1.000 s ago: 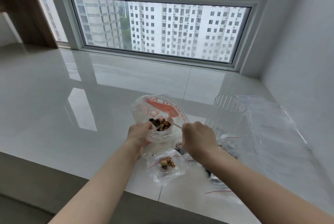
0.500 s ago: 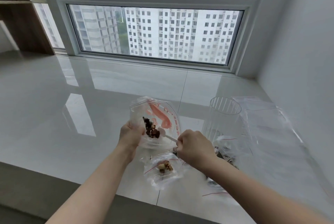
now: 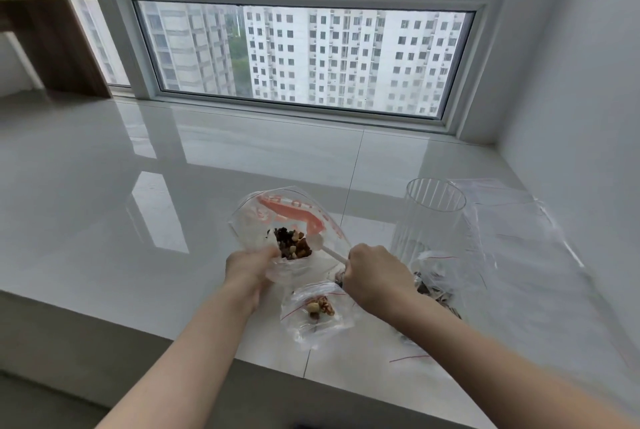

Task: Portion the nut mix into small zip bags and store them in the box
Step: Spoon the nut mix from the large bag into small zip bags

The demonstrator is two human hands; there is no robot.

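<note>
A glossy white tiled ledge fills the frame below a wide window facing tower blocks, a white wall on the right and a wooden shelf at upper left. At lower centre the left hand grips the big nut-mix bag, mouth tilted toward the camera, while the right hand is curled round a white spoon whose long axis runs from lower right up-left, bowl in the nuts. Just below lies a small zip bag holding a few nuts, with a clear ribbed container upright to the right.
</note>
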